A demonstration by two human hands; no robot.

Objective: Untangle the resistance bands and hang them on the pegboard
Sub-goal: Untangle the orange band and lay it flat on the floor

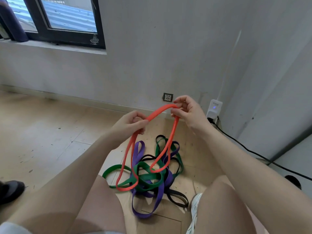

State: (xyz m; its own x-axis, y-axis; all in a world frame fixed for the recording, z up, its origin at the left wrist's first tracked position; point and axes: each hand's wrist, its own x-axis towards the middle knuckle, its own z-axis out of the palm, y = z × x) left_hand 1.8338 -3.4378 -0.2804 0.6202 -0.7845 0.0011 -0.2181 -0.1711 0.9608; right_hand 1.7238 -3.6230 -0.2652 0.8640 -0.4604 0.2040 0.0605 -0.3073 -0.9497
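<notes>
An orange band [160, 110] is lifted above the floor, stretched between both hands. My left hand [130, 123] grips it at the left and my right hand [186, 110] pinches it at the top right. Its two loops hang down into a tangled heap on the floor between my knees. In that heap lie a green band [146, 177], a purple band [158, 196] and a black band [179, 197], crossing over one another. No pegboard is in view.
A white wall with a socket [167, 97] and a plugged-in white adapter [214, 107] stands just behind the heap; its black cable [253, 152] runs right along the floor. A window [67, 21] is at upper left, a dark shoe [10, 190] at left.
</notes>
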